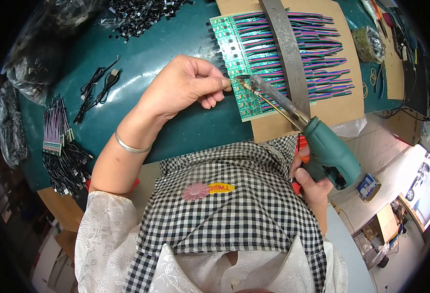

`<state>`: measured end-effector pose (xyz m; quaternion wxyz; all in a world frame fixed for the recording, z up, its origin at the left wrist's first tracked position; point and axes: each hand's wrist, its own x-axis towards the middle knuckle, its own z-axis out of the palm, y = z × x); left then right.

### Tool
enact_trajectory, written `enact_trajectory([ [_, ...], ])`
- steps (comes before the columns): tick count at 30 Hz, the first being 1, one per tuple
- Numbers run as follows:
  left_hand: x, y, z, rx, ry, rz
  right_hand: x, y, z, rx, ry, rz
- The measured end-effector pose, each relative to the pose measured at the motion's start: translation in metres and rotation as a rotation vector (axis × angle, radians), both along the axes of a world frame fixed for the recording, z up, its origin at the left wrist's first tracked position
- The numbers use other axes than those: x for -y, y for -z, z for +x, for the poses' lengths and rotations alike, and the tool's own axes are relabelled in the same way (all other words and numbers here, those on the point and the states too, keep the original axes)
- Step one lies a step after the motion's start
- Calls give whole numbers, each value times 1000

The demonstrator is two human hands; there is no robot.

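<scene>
My left hand (188, 85) is pinched on a small black connector part at the left edge of a green circuit board strip (234, 53), and a silver bangle sits on its wrist. My right hand (310, 183) grips a teal soldering gun (330, 149). Its metal tip (242, 84) and thin solder wire touch the board right beside my left fingertips. Rows of blue, red and green wires (322, 53) run off the board to the right. A grey metal bar (288, 53) lies across them on a brown cardboard sheet (342, 105).
The bench has a dark green mat (161, 44). Black small parts (141, 17) are piled at the top, a black cable (97, 88) lies to the left, and bundled wires with connectors (58, 141) sit at the far left. A tape roll (369, 44) rests at upper right.
</scene>
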<state>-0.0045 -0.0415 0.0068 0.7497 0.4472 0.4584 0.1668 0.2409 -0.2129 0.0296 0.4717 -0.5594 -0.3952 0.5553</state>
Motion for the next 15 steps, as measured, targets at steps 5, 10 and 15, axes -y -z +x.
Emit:
enact_trajectory([
  [5, 1, 0, 0, 1, -9, -6, 1, 5, 3, 60, -47, 38],
  [10, 2, -1, 1, -9, -22, -9, 3, 1, 4, -16, -54, -18],
  [15, 4, -1, 3, -39, -37, 23, 8, 9, 4, 56, -38, 48],
])
